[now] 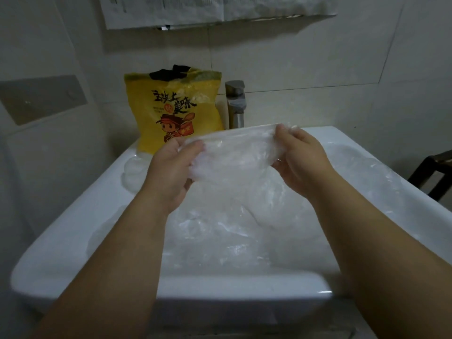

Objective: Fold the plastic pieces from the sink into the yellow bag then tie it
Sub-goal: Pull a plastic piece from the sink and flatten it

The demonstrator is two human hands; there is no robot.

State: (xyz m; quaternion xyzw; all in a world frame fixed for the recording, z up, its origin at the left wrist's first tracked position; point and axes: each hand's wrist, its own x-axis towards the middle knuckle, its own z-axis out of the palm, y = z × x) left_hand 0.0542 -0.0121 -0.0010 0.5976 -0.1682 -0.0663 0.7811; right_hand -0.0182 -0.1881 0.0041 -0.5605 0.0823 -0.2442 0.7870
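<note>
A clear plastic piece (232, 152) is stretched between both hands above the white sink (73, 231). My left hand (171, 172) pinches its left end and my right hand (303, 160) pinches its right end. More crumpled clear plastic (232, 231) fills the basin below. The yellow bag (173, 111), printed with a cartoon figure and black characters, stands upright on the sink's back left rim, with something black and some clear plastic showing at its top.
A metal faucet (236, 104) rises behind the sink, right of the bag. A white plastic lump (133, 172) lies on the left rim. A dark chair frame (433, 172) stands at the right edge. Tiled walls surround the sink.
</note>
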